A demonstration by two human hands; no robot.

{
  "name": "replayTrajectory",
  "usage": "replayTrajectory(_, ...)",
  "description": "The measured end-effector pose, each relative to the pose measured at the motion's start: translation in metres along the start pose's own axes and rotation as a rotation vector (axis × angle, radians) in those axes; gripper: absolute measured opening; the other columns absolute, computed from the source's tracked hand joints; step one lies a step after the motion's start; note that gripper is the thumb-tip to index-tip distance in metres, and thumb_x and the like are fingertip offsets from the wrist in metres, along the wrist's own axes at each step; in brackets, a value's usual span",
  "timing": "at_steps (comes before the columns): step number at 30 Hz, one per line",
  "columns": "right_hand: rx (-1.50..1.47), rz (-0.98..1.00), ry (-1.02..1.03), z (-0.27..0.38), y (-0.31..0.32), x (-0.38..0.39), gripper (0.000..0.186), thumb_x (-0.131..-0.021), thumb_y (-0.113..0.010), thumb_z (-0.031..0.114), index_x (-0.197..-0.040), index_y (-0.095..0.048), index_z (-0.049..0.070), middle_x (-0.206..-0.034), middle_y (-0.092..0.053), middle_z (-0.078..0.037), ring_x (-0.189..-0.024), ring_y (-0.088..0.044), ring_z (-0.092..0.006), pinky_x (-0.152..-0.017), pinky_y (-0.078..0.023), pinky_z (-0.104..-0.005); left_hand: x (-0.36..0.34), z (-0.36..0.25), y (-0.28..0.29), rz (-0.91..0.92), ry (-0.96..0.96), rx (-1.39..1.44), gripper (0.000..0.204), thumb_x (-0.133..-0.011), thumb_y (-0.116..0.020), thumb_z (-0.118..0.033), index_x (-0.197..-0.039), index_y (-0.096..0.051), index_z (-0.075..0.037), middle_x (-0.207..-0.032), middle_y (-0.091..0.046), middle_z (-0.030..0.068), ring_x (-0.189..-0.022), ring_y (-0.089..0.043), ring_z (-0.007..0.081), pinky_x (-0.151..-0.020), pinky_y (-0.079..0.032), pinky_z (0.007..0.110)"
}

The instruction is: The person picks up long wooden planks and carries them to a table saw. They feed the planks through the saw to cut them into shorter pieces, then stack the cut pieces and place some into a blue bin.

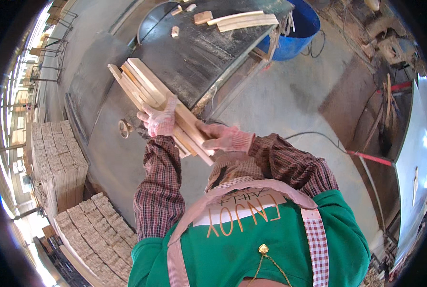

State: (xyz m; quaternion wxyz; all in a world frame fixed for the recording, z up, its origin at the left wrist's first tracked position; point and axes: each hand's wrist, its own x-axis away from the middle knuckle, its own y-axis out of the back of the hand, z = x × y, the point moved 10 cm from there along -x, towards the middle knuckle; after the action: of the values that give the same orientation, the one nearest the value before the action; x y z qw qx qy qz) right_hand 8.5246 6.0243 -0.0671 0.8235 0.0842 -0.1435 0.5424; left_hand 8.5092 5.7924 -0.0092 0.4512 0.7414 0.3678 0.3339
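A bundle of several pale wooden strips [146,82] lies slantwise in front of me, its far end resting at the edge of a dark work table [184,57]. My left hand [160,118], in a pinkish-white glove with bare fingertips, grips across the bundle's middle. Nearer to me, my right hand [228,138] in a matching glove holds the strips by their close end, thumb and fingers on either side. The undersides of the strips are hidden.
Cut wood pieces [247,21] and small offcuts lie on the table beside a large round disc [149,24]. A blue tub [290,45] stands at its right corner. A handwheel [125,128] sits below left. Stacked wood [98,234] fills the lower left; a cable [314,134] crosses the floor at right.
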Motion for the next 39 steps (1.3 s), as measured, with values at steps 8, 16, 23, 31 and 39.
replayTrajectory(8,-0.066,-0.208,-0.181,-0.096,0.002,-0.025,0.075,-0.097,-0.052,0.062,-0.157,-0.042,0.019,-0.142,-0.061,-0.014,-0.126,-0.062,-0.0307,-0.105,-0.048,-0.0365,-0.015,0.012,0.003,0.047,-0.100,0.026,0.125,-0.060,-0.087,-0.055,-0.160,-0.025,-0.013,-0.159,-0.026,0.0255,-0.132,-0.050,0.0490,-0.104,-0.048,0.055)
replayTrajectory(16,0.936,-0.260,-0.141,-0.102,-0.040,-0.036,0.072,-0.091,-0.067,0.037,-0.153,-0.038,0.015,-0.154,-0.043,-0.016,-0.136,-0.049,-0.0352,-0.105,-0.044,-0.0517,0.001,0.009,0.013,-0.080,-0.187,-0.083,0.112,-0.067,-0.081,-0.055,-0.158,-0.029,-0.015,-0.156,-0.032,0.0213,-0.136,-0.047,0.0445,-0.099,-0.048,0.056)
replayTrajectory(23,1.277,-0.242,0.014,-0.102,-0.045,-0.058,0.080,-0.085,-0.070,0.042,-0.151,-0.042,0.008,-0.150,-0.045,-0.017,-0.129,-0.050,-0.0379,-0.102,-0.043,-0.0529,0.002,0.008,0.014,-0.036,-0.075,-0.088,0.103,-0.066,-0.083,-0.049,-0.152,-0.031,-0.022,-0.157,-0.031,0.0151,-0.138,-0.044,0.0438,-0.099,-0.047,0.063)
replayTrajectory(31,1.352,-0.135,-0.151,-0.161,-0.044,-0.082,0.046,-0.089,-0.058,0.027,-0.132,-0.066,0.012,-0.127,-0.066,-0.016,-0.112,-0.062,-0.0333,-0.091,-0.050,-0.0547,0.011,0.001,0.020,-0.008,-0.054,-0.113,0.108,-0.068,-0.081,-0.047,-0.156,-0.028,-0.017,-0.164,-0.024,0.0161,-0.138,-0.043,0.0455,-0.105,-0.046,0.054)
replayTrajectory(39,0.020,-0.232,0.522,-0.032,-0.022,-0.010,0.066,-0.096,-0.062,0.045,-0.149,-0.048,0.009,-0.134,-0.062,-0.026,-0.126,-0.060,-0.0403,-0.104,-0.048,-0.0435,0.018,-0.004,0.023,0.050,-0.075,-0.094,0.118,-0.070,-0.080,-0.057,-0.162,-0.020,-0.014,-0.163,-0.021,0.0247,-0.140,-0.041,0.0462,-0.107,-0.046,0.055)
